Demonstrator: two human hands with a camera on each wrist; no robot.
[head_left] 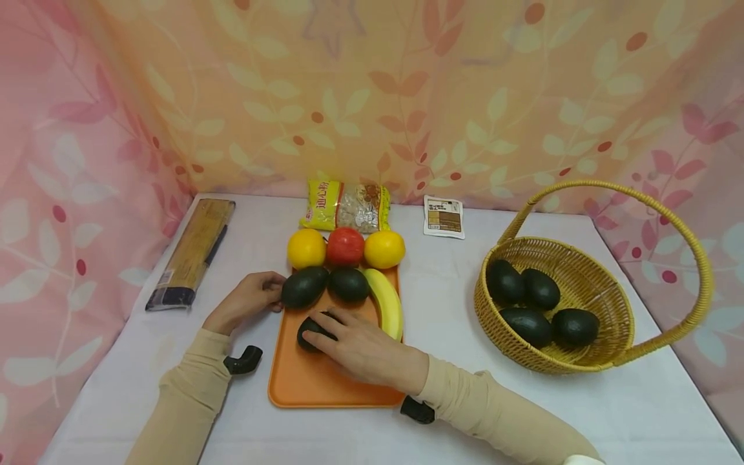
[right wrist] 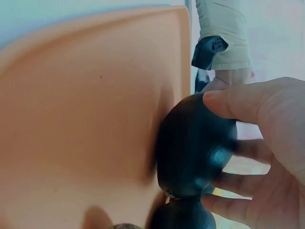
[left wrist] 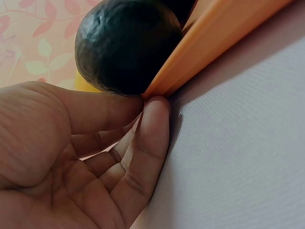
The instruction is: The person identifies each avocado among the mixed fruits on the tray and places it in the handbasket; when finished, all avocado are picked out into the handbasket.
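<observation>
My right hand [head_left: 366, 352] grips a dark green avocado [right wrist: 193, 148] on the orange tray [head_left: 325, 391], its thumb and fingers spread round the fruit. At the tray's left rim, my left hand [head_left: 250, 298] pinches the edge between thumb and a finger, as the left wrist view shows. Right above those fingertips lies another avocado [head_left: 305, 287]. Beside it on the tray sits a further avocado [head_left: 349, 285], with a banana [head_left: 387, 307] curving down along the right side. A red apple [head_left: 345, 247] stands at the back between two yellow round fruits [head_left: 307, 249].
On the right stands a wicker basket [head_left: 624, 310] with a tall handle and several avocados [head_left: 531, 326] inside. Behind the tray lie a yellow food packet [head_left: 349, 206] and a small white-and-brown sachet [head_left: 444, 217]. A long brown package [head_left: 192, 252] rests at the left.
</observation>
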